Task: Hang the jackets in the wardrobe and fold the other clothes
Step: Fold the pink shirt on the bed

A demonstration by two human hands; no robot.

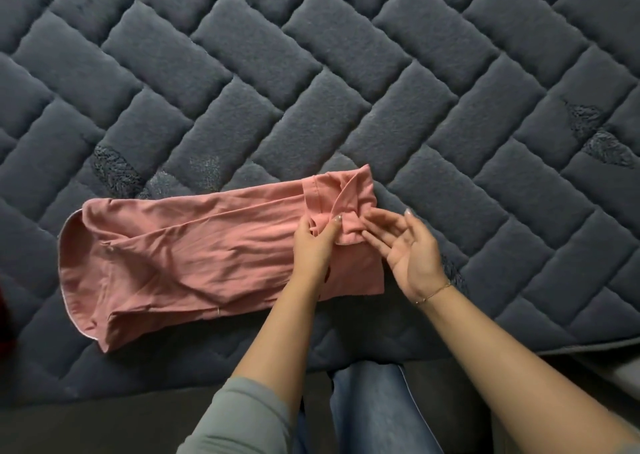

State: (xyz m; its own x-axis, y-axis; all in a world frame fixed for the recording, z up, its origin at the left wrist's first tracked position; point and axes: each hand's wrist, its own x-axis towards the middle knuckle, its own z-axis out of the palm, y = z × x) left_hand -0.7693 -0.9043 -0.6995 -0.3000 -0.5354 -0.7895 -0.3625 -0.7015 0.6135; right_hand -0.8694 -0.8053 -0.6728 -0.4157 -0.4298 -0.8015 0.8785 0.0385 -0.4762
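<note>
One pink shirt (214,256) on mattress (311,72); L hand (317,242) pinches it, R hand (408,249) fingers straight.

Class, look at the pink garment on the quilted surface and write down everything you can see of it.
The pink garment is a soft, thin, wrinkled knit. It lies flat, folded into a long band running left to right on the dark grey quilted mattress. Its rounded left end shows a pale edge; hemmed flaps overlap at its right end. The left hand pinches a flap there, and the right hand, fingers straight, touches the fabric beside it.
</note>
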